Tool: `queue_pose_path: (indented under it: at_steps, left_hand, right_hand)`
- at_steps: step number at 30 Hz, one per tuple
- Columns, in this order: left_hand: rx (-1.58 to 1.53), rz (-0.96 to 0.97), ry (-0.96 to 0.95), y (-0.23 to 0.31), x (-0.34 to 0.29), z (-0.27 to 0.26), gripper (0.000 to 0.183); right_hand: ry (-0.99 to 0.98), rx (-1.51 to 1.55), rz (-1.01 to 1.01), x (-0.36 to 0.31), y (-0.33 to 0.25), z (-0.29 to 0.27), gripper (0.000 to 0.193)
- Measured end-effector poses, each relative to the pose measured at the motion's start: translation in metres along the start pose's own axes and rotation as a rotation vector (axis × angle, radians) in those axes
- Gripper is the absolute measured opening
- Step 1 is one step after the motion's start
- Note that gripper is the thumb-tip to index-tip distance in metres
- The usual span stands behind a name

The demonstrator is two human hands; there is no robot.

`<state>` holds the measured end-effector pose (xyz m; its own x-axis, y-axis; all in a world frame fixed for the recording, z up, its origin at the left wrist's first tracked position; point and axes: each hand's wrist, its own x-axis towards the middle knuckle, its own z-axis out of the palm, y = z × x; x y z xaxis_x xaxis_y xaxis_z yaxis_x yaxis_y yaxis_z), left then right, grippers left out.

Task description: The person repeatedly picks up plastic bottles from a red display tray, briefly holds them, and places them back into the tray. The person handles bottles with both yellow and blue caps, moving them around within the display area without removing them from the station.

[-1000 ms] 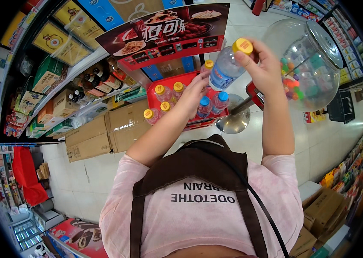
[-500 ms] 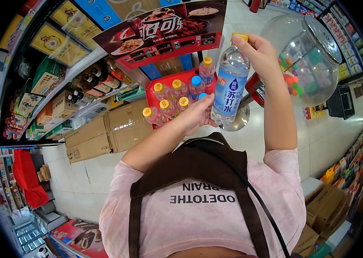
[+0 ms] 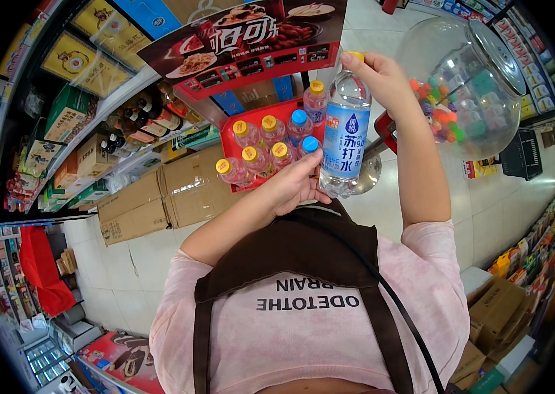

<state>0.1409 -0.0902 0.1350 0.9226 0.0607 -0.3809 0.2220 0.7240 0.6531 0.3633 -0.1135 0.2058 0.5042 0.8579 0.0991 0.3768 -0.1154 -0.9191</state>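
Note:
A clear water bottle (image 3: 342, 141) with a blue label and a yellow cap hangs upright in front of me. My right hand (image 3: 377, 73) is closed round its cap and neck. Beside the bottle's lower left side, my left hand (image 3: 294, 182) has its thumb and fingers apart, its fingertips near the base; whether they touch it I cannot tell. Just past that hand stands a red display rack (image 3: 231, 140) with several smaller bottles, some capped yellow and some blue. A blue-capped bottle (image 3: 310, 145) is nearest my left thumb.
A printed sign panel (image 3: 244, 49) rises behind the rack. To the right stands a clear globe dispenser (image 3: 415, 52) with colourful balls. Shelves with boxes and dark bottles line the left, and a flat cardboard box (image 3: 192, 190) lies on the floor. More cartons (image 3: 497, 312) sit at lower right.
The bottle has shifted slightly left and tilted closer to upright, its label now facing me more squarely. My right hand has moved left with it; my left hand has shifted slightly left and down.

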Motion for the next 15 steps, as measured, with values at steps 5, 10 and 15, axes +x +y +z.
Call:
queue_pose_path:
  at_steps: [5, 10, 15]
  left_hand:
    - [-0.029, -0.019, 0.007, 0.0002, -0.0017, -0.0022, 0.046]
    - [-0.019, -0.025, 0.000, -0.0005, -0.0019, -0.0046, 0.046]
    - [-0.014, -0.023, -0.001, -0.0001, -0.0036, -0.0048, 0.046]
  right_hand:
    - [-0.012, -0.029, 0.032, 0.0041, 0.0061, 0.0008, 0.058]
    - [-0.019, -0.057, 0.035, 0.0036, 0.0060, 0.0017, 0.058]
    - [-0.017, -0.049, 0.026, 0.0036, 0.0082, 0.0036, 0.059]
